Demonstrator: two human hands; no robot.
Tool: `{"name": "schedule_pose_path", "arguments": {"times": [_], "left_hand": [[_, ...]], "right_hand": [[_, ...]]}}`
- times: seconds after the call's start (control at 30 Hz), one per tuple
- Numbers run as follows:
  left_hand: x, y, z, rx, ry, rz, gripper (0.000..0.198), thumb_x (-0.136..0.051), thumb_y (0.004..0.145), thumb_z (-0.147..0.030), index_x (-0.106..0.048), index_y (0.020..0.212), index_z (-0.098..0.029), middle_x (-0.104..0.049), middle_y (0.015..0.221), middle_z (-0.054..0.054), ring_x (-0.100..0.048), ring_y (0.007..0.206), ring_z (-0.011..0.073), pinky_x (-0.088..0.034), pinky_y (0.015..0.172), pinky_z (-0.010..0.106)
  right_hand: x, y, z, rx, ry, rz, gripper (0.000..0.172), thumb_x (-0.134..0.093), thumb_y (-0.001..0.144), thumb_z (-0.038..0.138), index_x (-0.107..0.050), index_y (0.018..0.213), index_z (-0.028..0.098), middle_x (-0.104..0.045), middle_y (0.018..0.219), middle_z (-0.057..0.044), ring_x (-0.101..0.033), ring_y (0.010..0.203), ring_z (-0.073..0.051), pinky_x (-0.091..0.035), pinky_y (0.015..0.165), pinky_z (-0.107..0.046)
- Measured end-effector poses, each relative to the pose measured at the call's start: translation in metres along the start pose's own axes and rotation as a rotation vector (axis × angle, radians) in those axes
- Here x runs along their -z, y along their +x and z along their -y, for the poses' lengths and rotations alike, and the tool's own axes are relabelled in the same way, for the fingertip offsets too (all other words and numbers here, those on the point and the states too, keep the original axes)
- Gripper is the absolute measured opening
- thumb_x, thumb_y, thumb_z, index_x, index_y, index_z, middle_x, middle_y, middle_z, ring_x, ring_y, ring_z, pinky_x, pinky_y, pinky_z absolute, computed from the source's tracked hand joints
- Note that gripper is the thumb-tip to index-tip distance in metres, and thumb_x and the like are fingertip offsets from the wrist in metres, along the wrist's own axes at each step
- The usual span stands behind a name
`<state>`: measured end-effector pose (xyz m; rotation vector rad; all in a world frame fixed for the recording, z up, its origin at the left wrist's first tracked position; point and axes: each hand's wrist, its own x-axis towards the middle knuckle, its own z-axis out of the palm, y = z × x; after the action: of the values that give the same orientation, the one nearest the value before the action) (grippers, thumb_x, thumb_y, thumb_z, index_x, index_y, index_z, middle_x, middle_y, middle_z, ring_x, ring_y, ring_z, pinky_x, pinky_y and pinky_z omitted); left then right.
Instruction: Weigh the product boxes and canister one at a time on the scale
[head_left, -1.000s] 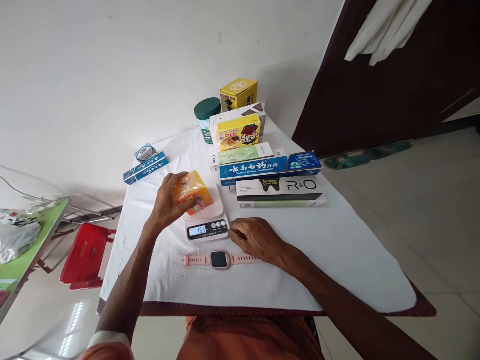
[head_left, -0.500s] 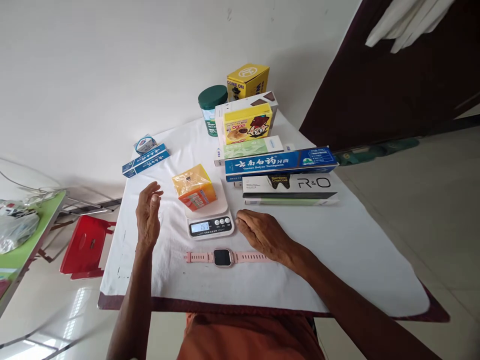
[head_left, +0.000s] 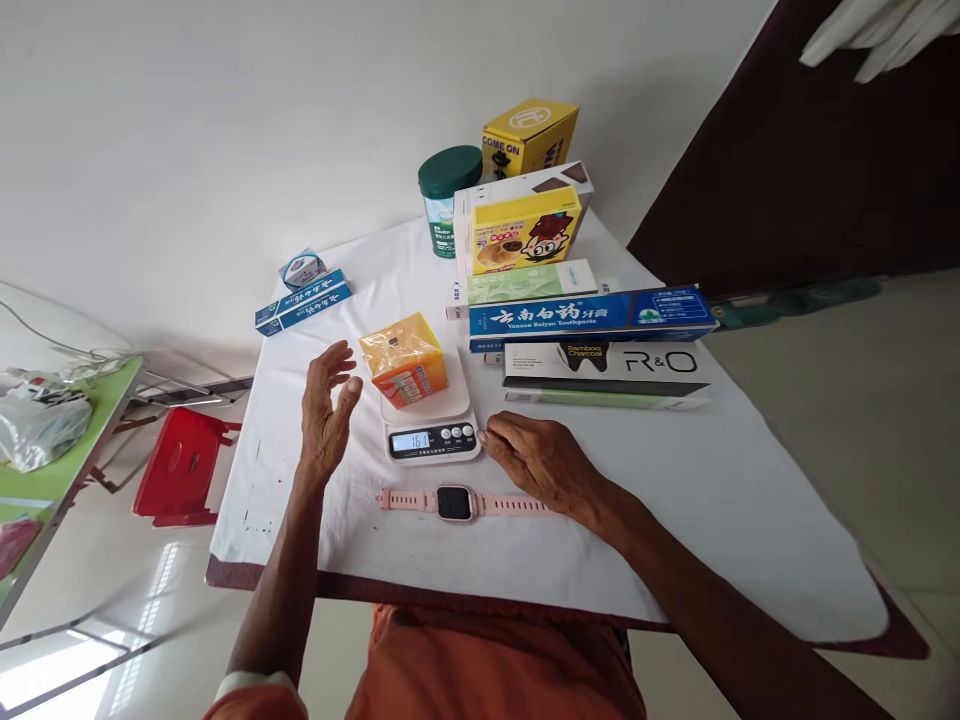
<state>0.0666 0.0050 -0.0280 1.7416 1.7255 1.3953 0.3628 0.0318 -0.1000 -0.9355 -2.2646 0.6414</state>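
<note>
Your left hand is empty, fingers slightly spread, beside the orange plastic-wrapped package. Your right hand has curled fingers at the scale's right edge; contact, and whether the fingers are pressed together, cannot be determined. Between your hands, the digital kitchen scale bears the package and reads 161. Nearer you lies a pink-strapped smartwatch. Beyond your right hand: R&O Bamboo Charcoal box, then Yunnan Baiyao Toothpaste box.

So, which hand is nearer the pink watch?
Right: the right hand is by the right end of the pink watch; the left hand is farther off, forward and left.
</note>
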Motion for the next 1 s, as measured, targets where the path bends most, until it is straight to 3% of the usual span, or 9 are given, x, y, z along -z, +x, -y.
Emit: {"name": "schedule_pose_path", "arguments": {"times": [0.2,0.33,0.47,0.57,0.67,0.77,0.9,1.0], "left_hand": [[-0.012,0.019,-0.003,-0.089,0.151,0.14,0.099,-0.089,0.08,-0.062,-0.042,0.161,-0.032,-0.055,0.16,0.017,-0.061,0.139,0.035,-0.058,0.103,0.05],[-0.025,0.029,-0.008,-0.06,0.153,0.166,0.08,-0.093,0.076,-0.057,-0.056,0.14,-0.027,-0.069,0.137,0.012,-0.071,0.119,0.0307,-0.063,0.091,0.046],[-0.019,0.034,-0.012,0.041,-0.031,0.065,0.067,-0.096,0.072,-0.055,-0.059,0.121,-0.028,-0.074,0.121,0.009,-0.075,0.106,0.0289,-0.065,0.086,0.047],[0.009,0.046,-0.004,0.03,-0.056,-0.104,0.07,-0.094,0.074,-0.06,-0.056,0.123,-0.028,-0.073,0.124,0.01,-0.075,0.113,0.0308,-0.064,0.094,0.05],[0.047,0.069,0.022,0.034,0.053,-0.223,0.083,-0.096,0.066,-0.064,-0.054,0.127,-0.026,-0.071,0.126,0.01,-0.074,0.115,0.0311,-0.063,0.091,0.045],[0.074,0.096,0.064,0.132,0.101,-0.263,0.088,-0.1,0.054,-0.058,-0.056,0.122,-0.025,-0.071,0.123,0.009,-0.073,0.112,0.0297,-0.06,0.082,0.038],[0.085,0.127,0.114,0.263,0.126,-0.323,0.09,-0.102,0.042,-0.052,-0.058,0.114,-0.021,-0.07,0.118,0.008,-0.07,0.107,0.0261,-0.057,0.08,0.034],[0.088,0.142,0.136,0.281,0.096,-0.314,0.085,-0.101,0.043,-0.05,-0.058,0.11,-0.02,-0.07,0.112,0.006,-0.069,0.1,0.0217,-0.057,0.086,0.034]], "right_hand": [[-0.001,0.0,-0.001,-0.003,-0.034,0.017,0.04,-0.042,0.113,0.036,-0.056,0.078,0.023,-0.064,0.07,-0.002,-0.051,0.058,-0.014,-0.035,0.061,-0.029],[-0.002,-0.001,-0.004,0.01,-0.04,-0.003,0.041,-0.042,0.113,0.038,-0.055,0.077,0.023,-0.063,0.069,-0.002,-0.051,0.057,-0.014,-0.036,0.06,-0.029],[0.0,0.001,-0.004,0.031,-0.028,-0.016,0.042,-0.043,0.114,0.037,-0.051,0.075,0.023,-0.058,0.066,0.001,-0.047,0.052,-0.011,-0.035,0.056,-0.027],[-0.001,0.001,-0.004,0.055,-0.032,-0.031,0.043,-0.043,0.115,0.038,-0.051,0.075,0.023,-0.057,0.065,0.002,-0.046,0.05,-0.01,-0.035,0.054,-0.026],[-0.003,0.001,-0.005,0.067,-0.056,-0.044,0.044,-0.042,0.115,0.04,-0.053,0.076,0.023,-0.058,0.065,0.002,-0.047,0.051,-0.01,-0.036,0.054,-0.026],[-0.006,0.001,-0.006,0.061,-0.062,-0.044,0.044,-0.043,0.115,0.041,-0.053,0.075,0.022,-0.059,0.065,0.002,-0.048,0.051,-0.01,-0.036,0.054,-0.027],[-0.007,0.001,-0.008,0.064,-0.055,-0.065,0.044,-0.046,0.114,0.04,-0.054,0.075,0.022,-0.059,0.064,0.002,-0.049,0.051,-0.01,-0.036,0.054,-0.027],[-0.007,0.002,-0.009,0.058,-0.044,-0.07,0.043,-0.046,0.114,0.039,-0.055,0.076,0.022,-0.06,0.064,0.002,-0.048,0.051,-0.01,-0.036,0.054,-0.026]]}}
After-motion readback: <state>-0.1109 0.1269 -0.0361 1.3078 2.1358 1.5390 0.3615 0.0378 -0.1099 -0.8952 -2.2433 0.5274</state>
